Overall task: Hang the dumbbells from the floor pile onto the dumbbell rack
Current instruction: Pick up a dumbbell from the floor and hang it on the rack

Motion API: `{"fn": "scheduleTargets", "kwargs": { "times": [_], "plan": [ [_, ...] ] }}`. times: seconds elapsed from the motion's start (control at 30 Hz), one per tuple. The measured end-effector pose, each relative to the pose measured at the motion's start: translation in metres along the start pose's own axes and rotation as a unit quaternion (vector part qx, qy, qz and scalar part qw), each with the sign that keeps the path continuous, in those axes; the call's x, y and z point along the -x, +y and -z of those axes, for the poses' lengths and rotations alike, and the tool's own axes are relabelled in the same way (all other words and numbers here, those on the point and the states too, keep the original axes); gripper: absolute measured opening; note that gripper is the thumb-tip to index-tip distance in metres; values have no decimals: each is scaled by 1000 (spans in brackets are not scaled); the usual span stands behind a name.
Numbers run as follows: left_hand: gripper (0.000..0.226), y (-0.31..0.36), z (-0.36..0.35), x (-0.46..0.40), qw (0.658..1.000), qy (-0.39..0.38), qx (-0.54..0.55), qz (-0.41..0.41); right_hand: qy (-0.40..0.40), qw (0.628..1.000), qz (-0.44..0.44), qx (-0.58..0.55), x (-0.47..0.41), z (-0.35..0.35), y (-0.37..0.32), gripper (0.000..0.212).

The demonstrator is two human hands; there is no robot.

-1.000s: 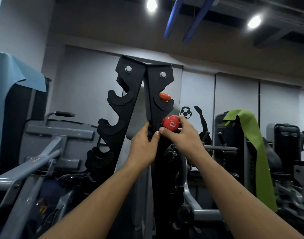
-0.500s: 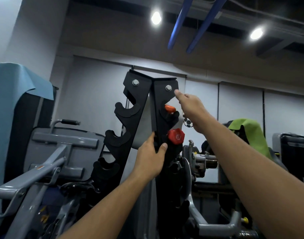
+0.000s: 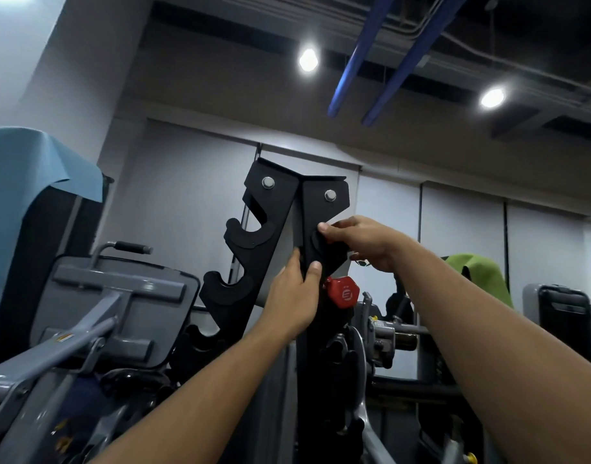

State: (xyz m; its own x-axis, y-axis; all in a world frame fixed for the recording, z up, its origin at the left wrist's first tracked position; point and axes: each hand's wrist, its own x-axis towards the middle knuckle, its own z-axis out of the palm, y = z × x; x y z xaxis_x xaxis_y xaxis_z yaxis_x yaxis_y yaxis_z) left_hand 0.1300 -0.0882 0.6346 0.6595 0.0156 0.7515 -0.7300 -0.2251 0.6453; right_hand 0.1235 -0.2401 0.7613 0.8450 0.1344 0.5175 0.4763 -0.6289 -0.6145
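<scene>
hands worked at the black rack (image 3: 289, 209). left hand (image 3: 295, 296) gripped the rack's middle edge, thumb and fingers curled round it. right hand (image 3: 361, 241) reached to the rack's top right hook, fingers curled there; whether they held anything could not be told. red dumbbell (image 3: 343, 293) hung on the rack just below that hook, just right of the left hand.
</scene>
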Motion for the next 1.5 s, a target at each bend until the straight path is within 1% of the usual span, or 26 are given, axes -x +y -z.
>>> {"fn": "scheduleTargets", "kwargs": {
  "times": [0.07, 0.17, 0.23, 0.33, 0.47, 0.53, 0.57, 0.63, 0.7, 0.73, 0.83, 0.93, 1.13, 1.23, 1.4, 1.5],
  "plan": [
    [78, -4, 0, -2, 1000, -5, 7, 10, 7, 999, 12, -35, 1, -4, 3, 49],
    [73, -4, 2, 1, 1000, -10, 11, 13, 38, 996, 29, -74, 5, -7, 8, 36],
    [68, -5, 2, 2, 1000, -7, 8, 16, 81, 991, 49, -99, 10, -5, 8, 34],
    [67, -8, 3, 0, 1000, -6, 1, 16, 153, 974, 73, -148, 13, 1, 14, 32],
    [67, -10, 1, -4, 1000, -4, 10, 11, 186, 953, 115, -209, 13, -1, 22, 36],
    [68, -10, 1, -3, 1000, -9, 17, 12, 199, 946, 139, -216, 16, -1, 21, 36],
    [67, -10, 1, -2, 1000, -9, 21, 11, 206, 945, 154, -200, 18, -1, 20, 37],
    [63, -8, 2, 0, 1000, -6, 24, 12, 231, 951, 174, -113, 23, -2, 18, 40],
    [62, -8, 2, 0, 1000, -3, 24, 15, 248, 954, 170, -16, 28, -6, 16, 40],
    [63, -8, 2, 0, 1000, -3, 24, 16, 251, 953, 167, 14, 30, -8, 15, 39],
    [67, -7, 0, -1, 1000, -4, 23, 10, 245, 952, 171, 65, 34, -16, 7, 39],
    [57, -8, 0, 0, 1000, 2, 27, 9, 240, 949, 175, 108, 33, -22, -1, 39],
    [61, -9, -1, 3, 1000, 3, 19, 18, 238, 945, 160, 157, 33, -22, 7, 40],
    [59, -7, 0, 6, 1000, 4, 13, 12, 228, 950, 151, 149, 33, -20, 8, 42],
    [57, -7, -2, 6, 1000, 7, -1, 19, 152, 973, 116, 129, 27, -4, 0, 49],
    [55, -8, -4, 5, 1000, 9, -2, 17, 151, 975, 121, 105, 29, -4, 2, 56]
  ]
}}
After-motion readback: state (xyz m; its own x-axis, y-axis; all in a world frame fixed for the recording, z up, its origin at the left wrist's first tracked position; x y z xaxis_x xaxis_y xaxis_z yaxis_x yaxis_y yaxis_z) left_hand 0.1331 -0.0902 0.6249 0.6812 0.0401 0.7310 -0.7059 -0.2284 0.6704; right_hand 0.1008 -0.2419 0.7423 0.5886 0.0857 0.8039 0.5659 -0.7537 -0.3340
